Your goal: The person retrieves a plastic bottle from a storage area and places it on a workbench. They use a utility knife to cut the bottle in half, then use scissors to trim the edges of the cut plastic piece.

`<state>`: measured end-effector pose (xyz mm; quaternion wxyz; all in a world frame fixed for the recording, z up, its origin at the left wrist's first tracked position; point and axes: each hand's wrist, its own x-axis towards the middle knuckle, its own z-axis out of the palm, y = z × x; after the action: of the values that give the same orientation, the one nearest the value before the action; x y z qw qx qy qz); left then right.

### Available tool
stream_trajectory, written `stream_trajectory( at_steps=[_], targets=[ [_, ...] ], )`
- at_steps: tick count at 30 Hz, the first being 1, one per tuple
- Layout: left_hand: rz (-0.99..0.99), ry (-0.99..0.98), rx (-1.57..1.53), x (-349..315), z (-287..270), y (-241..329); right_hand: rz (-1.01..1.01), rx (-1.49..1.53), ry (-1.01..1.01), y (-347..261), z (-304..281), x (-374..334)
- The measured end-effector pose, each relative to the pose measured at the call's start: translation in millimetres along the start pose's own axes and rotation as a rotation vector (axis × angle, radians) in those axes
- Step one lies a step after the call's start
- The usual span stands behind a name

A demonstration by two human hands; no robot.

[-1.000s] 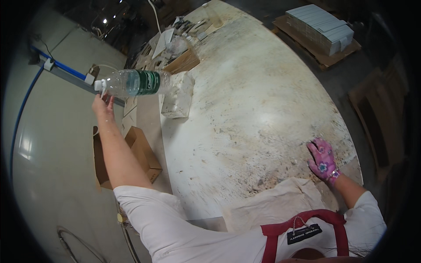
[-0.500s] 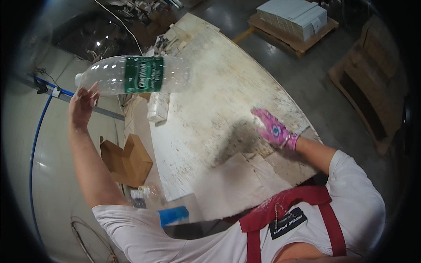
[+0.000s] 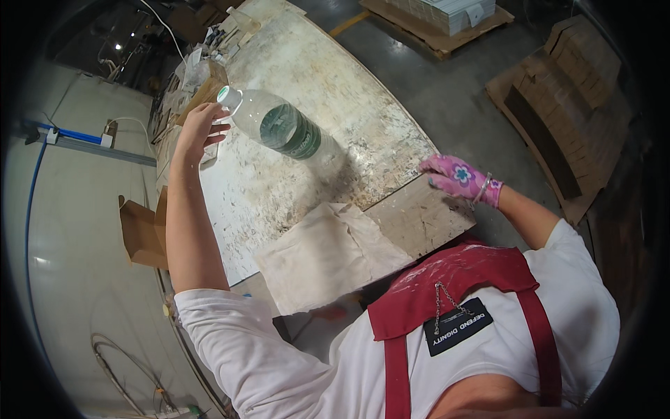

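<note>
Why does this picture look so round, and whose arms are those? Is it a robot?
No robot here! A person wears a camera on their head, looking down, and its very wide lens makes straight edges bend. The arms are the person's own, and the red apron is on their front. Their bare left hand holds a big clear bottle with a green label, up near its white cap. Their right hand, in a pink flowery glove, is by the table's edge; I can't tell if it's touching. On the table lie a pale, crumpled sheet and, farther off, jumbled scraps.
</note>
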<state>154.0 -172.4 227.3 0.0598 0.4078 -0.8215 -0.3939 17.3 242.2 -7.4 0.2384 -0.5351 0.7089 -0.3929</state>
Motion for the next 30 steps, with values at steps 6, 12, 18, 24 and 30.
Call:
stream_trajectory(
  at_steps=[6, 12, 18, 24, 30],
  targets=[
    [0.287, 0.205, 0.077, -13, -4, 10, 0.077, 0.041, -0.189, -21, -1, -12],
    [0.584, 0.128, 0.355, -33, 24, 11, -0.111, 0.026, -0.161, 31, -12, -12],
    [0.278, 0.301, 0.555, -42, 54, 36, -0.082, 0.051, -0.216, 73, -82, -35],
    [0.044, 0.589, 0.718, -46, 87, 58, -0.071, -0.271, -0.165, 169, -211, -117],
    [-0.054, 0.933, 0.462, -32, 94, 62, 0.173, -0.285, -0.050, 228, -303, -166]
  ],
)
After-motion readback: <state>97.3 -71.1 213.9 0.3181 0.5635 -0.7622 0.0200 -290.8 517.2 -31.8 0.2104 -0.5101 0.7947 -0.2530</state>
